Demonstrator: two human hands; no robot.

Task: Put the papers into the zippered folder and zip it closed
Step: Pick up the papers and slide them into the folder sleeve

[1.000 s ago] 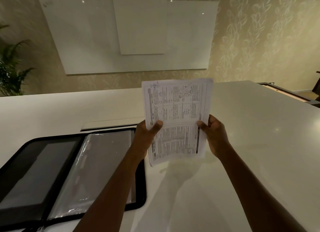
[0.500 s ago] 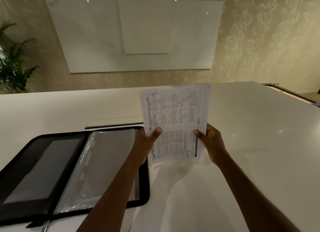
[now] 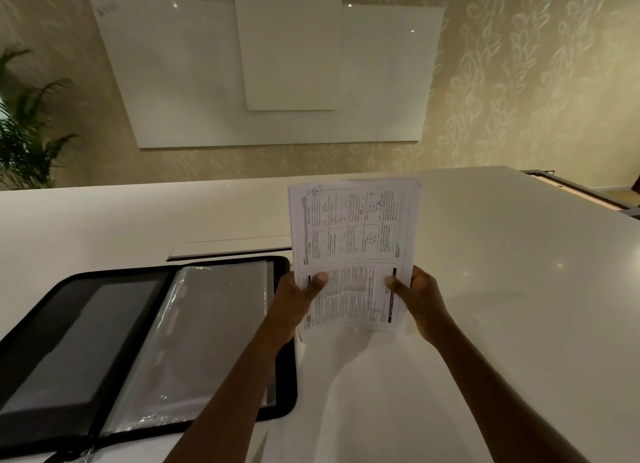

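A stack of printed papers (image 3: pixel 353 241) is held upright above the white table, its lower edge close to the tabletop. My left hand (image 3: pixel 296 301) grips the stack's lower left side, thumb on the front. My right hand (image 3: pixel 420 298) grips the lower right side the same way. The black zippered folder (image 3: pixel 69 341) lies open flat on the table to the left of the papers, with clear plastic sleeves (image 3: pixel 211 338) on its right half. My left forearm crosses over the folder's right edge.
The white table (image 3: pixel 502 289) stretches wide to the right and back. A thin flat panel (image 3: pixel 228 246) lies just behind the folder. A potted plant (image 3: pixel 24 130) stands far left, and whiteboards (image 3: pixel 277 68) hang on the wall.
The papers and both hands sit a little lower and closer to the table than before. The grip on the stack is unchanged, and the folder has not moved.
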